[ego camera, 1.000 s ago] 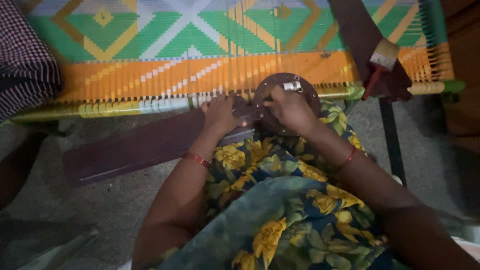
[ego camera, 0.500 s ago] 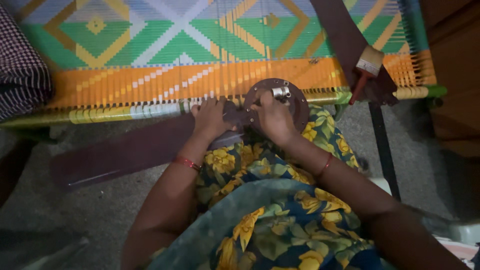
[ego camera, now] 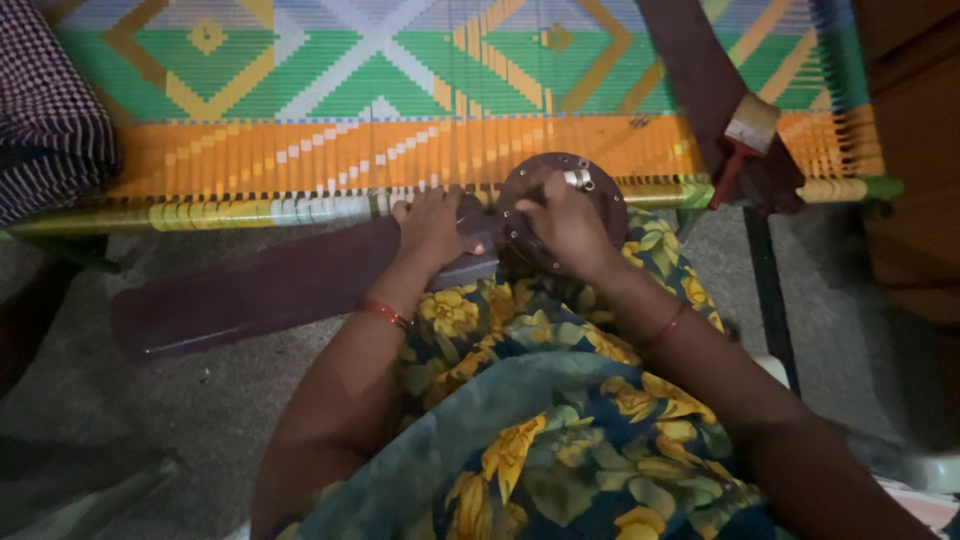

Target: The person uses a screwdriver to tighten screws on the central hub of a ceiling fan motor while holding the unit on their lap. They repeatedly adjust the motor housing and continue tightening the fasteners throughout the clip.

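Right now both my hands sit on the round brown fan motor hub (ego camera: 575,205), which rests on my lap against the woven cot's edge (ego camera: 300,210). My left hand (ego camera: 432,228) presses flat, fingers together, on the root of the long brown fan blade (ego camera: 260,295) just left of the hub — my right hand (ego camera: 565,222) curls over the hub's face, though whether it pinches anything I cannot tell. Another blade (ego camera: 700,90) slants up beyond the hub — across the cot.
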